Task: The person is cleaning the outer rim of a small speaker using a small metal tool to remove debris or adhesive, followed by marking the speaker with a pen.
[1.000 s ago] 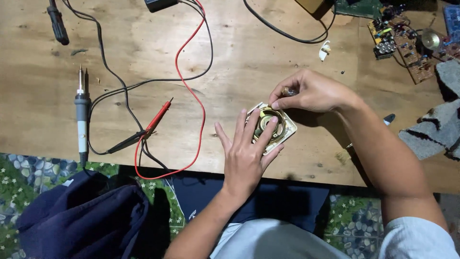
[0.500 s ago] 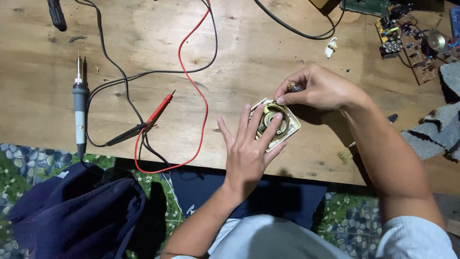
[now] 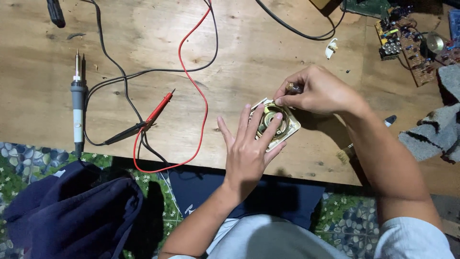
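Working on the big wooden surface (image 3: 297, 48), near its front edge. Left hand (image 3: 249, 148) lies flat w/ fingers spread, pressing the small square speaker (image 3: 277, 125) down so it can't slide. Right hand (image 3: 318, 91) pinches a tiny metal bit (image 3: 291, 87) at the speaker's far corner. Best to keep the press firm & the pinch slow. Soldering iron (image 3: 77, 103) and red probe (image 3: 160, 106) rest well to the left, apart.

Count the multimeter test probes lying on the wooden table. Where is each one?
2. The red probe lies left of the hands; the black probe lies just below it, crossing its lead. None seem hidden.
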